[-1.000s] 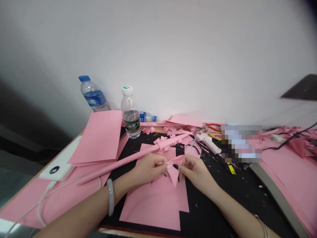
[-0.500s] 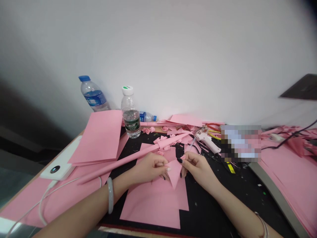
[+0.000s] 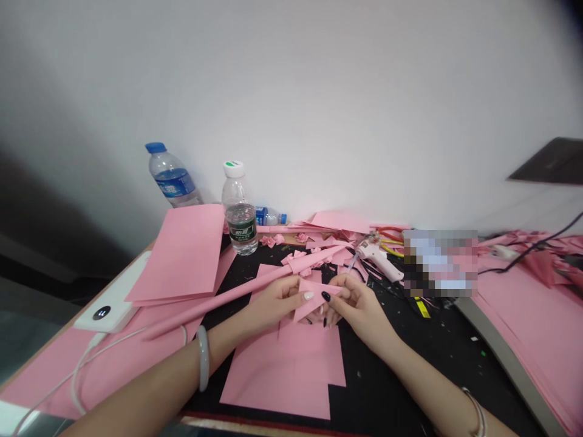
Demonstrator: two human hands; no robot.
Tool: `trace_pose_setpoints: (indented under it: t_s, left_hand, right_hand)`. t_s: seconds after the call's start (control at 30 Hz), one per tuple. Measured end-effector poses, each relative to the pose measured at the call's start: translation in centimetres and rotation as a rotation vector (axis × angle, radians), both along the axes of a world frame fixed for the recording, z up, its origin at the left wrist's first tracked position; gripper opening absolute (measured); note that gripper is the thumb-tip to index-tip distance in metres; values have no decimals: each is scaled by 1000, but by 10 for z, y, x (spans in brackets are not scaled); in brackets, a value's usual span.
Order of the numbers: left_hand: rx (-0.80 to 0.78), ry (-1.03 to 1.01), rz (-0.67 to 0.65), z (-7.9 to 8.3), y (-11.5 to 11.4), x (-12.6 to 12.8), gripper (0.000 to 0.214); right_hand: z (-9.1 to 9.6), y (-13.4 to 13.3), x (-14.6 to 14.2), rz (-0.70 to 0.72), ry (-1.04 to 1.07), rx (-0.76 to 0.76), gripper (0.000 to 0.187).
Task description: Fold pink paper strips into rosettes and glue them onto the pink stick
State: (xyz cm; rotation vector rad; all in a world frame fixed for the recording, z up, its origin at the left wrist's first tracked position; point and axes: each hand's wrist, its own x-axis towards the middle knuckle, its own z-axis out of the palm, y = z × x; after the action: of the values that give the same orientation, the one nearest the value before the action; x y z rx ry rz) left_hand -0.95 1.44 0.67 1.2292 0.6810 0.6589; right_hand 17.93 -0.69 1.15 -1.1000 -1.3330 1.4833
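Between my two hands is a small folded piece of pink paper [image 3: 314, 292], raised over the table. My left hand [image 3: 285, 298] pinches its left side, thumb on top and fingers behind. My right hand [image 3: 357, 301] grips the right side in the same way, its dark-nailed thumb pressing the paper near the middle. Some of my fingertips show below the folded paper. Flat pink sheets [image 3: 282, 388] lie beneath my hands. Behind them a long pink paper roll [image 3: 237, 292] slants across the table, and small folded pink paper pieces [image 3: 314, 258] are heaped at its far end.
A glue gun [image 3: 382, 261] lies among wires at the back right. A labelled water bottle [image 3: 241, 224] stands behind the roll; another bottle [image 3: 175, 182] leans on the wall. A white power bank [image 3: 112, 303] with a cable sits left. Stacked pink sheets [image 3: 523, 340] fill the right.
The folded paper has been turned: its point, which faced down, now swings to the lower left. My hands have drawn closer together, both thumbs now on its face.
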Motion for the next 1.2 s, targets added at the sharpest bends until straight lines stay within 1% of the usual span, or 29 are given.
trace_pose_setpoints:
  t_s: [0.07,0.13,0.27,0.37,0.47,0.57,0.87,1.0,1.2]
  left_hand:
    - [23,33,-40,1,-1,0,29]
    - [73,77,-46,1,-2,-1,31]
    - [177,187,21,1,-1,-3,29]
    - [260,292,83,5,-2,-3,24]
    - [289,365,120,9,-4,-1,20]
    - [297,417,144,10,-5,-1,23]
    - [289,384,131,9,-5,0,23]
    - [288,388,130,8,-5,0,24]
    - [357,356,129,5,-3,0,25]
  right_hand:
    - [-2,0,-1,13,-22,-4,23]
    - [-3,0,0,18,-52,23,22]
    - [-5,1,4,11,-127,102,17]
    - [-5,1,6,22,-227,175,11]
    - [-6,-1,7,46,-294,237,10]
    - [-8,-1,8,73,-313,274,12]
    - [-7,-1,8,87,-333,324,20]
    - [-7,-1,8,81,-330,299,23]
    - [-7,-1,7,61,-306,240,30]
